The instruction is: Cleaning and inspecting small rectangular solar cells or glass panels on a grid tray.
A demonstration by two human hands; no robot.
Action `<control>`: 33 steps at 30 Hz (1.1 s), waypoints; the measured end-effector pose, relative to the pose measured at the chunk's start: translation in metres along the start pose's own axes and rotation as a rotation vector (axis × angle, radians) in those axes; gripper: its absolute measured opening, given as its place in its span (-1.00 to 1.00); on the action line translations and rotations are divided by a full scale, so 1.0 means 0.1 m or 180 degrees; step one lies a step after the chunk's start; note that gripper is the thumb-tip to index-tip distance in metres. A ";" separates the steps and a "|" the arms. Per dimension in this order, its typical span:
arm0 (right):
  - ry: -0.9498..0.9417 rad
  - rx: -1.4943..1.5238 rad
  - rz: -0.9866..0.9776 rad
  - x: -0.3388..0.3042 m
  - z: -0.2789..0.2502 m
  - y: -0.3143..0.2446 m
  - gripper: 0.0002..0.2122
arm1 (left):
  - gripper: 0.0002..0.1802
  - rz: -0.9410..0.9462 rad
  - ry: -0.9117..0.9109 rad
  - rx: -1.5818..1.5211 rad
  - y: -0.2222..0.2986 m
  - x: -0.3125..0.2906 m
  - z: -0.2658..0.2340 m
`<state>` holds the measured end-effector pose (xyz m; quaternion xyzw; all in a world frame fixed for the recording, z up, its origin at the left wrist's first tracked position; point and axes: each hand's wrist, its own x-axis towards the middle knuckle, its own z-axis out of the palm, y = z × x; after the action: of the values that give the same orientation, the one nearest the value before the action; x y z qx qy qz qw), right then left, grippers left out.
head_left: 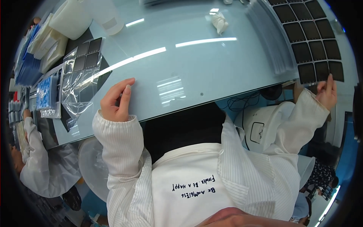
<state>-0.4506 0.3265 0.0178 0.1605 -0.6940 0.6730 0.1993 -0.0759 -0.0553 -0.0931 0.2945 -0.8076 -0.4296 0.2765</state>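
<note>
My left hand [116, 100] is over the near left part of the glass-topped table [177, 64]. Its fingers curl loosely, with a gap between thumb and fingers and nothing held. Far to the right, my right hand [328, 94] reaches past the table's corner. One finger is stretched out, and its tip touches the lower corner of a sheet of dark squares [312, 47] with pale borders. The thumb is apart from that finger, near the sheet's lower edge. Beside the sheet lies a stack of clear plastic sheets [269, 41].
Crumpled white tissue [219, 23] lies at the back. At left are a clear film sheet [77, 85], a blue pack [47, 92], a white roll [70, 19] and a translucent container [107, 19]. A white bin-like container [261, 125] and black cables stand below the table's edge. Another person's sleeve [36, 151] shows at left.
</note>
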 end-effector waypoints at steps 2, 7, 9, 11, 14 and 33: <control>-0.0046 0.0040 0.0126 0.40 -0.25 0.37 -0.85 | -0.80 -0.0028 -0.0012 -0.0096 0.00 0.00 -0.01; -0.0144 0.0116 0.0791 0.85 -0.55 0.94 -0.87 | -0.80 0.0168 0.0020 -0.0082 0.01 0.00 0.01; -0.0080 0.0264 0.1116 0.79 -0.39 0.93 -0.88 | -0.80 0.0179 0.0030 -0.0107 0.01 -0.01 0.00; 0.0030 0.0273 0.1100 0.69 -0.18 0.80 -0.87 | -0.81 0.0115 0.0013 -0.0026 0.03 0.00 -0.01; 0.0154 0.0268 0.1064 0.74 -0.09 0.80 -0.83 | -0.81 0.0168 0.0050 -0.0135 -0.01 0.00 0.01; -0.2035 -0.1546 -0.2424 -0.20 2.24 -0.22 -0.78 | -0.83 0.0199 0.0126 -0.0010 0.02 0.01 0.01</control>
<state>-0.4358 0.1011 0.0240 0.5458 -0.7482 0.2917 0.2393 -0.0781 -0.0546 -0.0922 0.2772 -0.8101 -0.4161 0.3062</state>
